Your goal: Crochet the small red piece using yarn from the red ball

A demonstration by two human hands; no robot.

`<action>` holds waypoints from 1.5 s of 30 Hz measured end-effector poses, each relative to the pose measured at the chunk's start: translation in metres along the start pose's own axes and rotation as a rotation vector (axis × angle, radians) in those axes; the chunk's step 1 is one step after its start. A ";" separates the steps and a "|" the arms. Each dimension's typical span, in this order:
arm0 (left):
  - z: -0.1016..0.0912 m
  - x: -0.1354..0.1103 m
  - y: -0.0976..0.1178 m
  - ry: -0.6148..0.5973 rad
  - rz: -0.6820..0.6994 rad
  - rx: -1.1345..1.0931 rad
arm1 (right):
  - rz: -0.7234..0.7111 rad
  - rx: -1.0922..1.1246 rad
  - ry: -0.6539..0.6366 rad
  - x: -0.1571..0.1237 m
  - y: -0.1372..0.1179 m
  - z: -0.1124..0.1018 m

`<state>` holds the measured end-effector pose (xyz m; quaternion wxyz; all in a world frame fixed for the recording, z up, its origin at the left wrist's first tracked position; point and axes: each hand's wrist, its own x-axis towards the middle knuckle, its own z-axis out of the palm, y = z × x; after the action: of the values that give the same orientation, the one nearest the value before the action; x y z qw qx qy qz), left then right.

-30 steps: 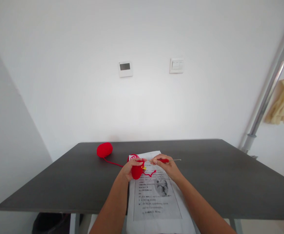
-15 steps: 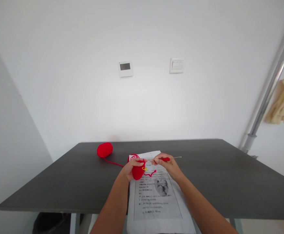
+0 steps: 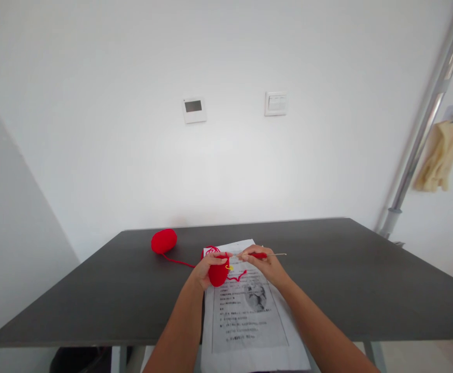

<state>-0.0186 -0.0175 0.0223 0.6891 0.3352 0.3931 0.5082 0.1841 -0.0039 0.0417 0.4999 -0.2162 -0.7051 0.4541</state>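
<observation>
Between the thumb and fingers of my left hand (image 3: 203,269) is a red crochet piece (image 3: 217,274), with a small yellow stitch marker (image 3: 230,268) on its right side. A short red yarn tail hangs from the piece over the paper. My right hand (image 3: 264,263) pinches a crochet hook (image 3: 259,255) with a red grip; its thin metal rear end points right. The hook's tip reaches to the top edge of the piece, beside my left fingertips. A red yarn ball (image 3: 164,241) lies on the table to the left, its strand running to my left hand.
Under my hands a printed sheet (image 3: 245,331) overhangs the front edge of the dark table (image 3: 133,295). Loose red yarn loops lie at its top left. Pale gloves (image 3: 442,155) hang at the right, near a metal pipe (image 3: 416,134). A dark bin (image 3: 74,360) stands below.
The view has shifted and tilted slightly. My right hand and the hook have turned a little against the crochet piece; both hands keep their holds.
</observation>
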 end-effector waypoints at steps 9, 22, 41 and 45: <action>0.000 -0.002 0.001 0.003 0.045 0.038 | 0.058 0.146 0.021 0.002 -0.004 0.000; 0.013 -0.009 0.004 -0.010 0.088 0.104 | 0.235 0.480 0.043 0.002 0.000 0.004; 0.022 -0.007 0.001 -0.055 0.148 0.139 | -0.093 -0.093 0.069 -0.002 0.005 0.013; 0.024 -0.007 0.000 -0.067 0.166 0.172 | -0.164 -0.152 -0.005 -0.003 0.002 0.015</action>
<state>0.0011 -0.0254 0.0350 0.6261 0.4413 0.3829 0.5164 0.1717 -0.0116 0.0366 0.5158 -0.1939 -0.7540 0.3575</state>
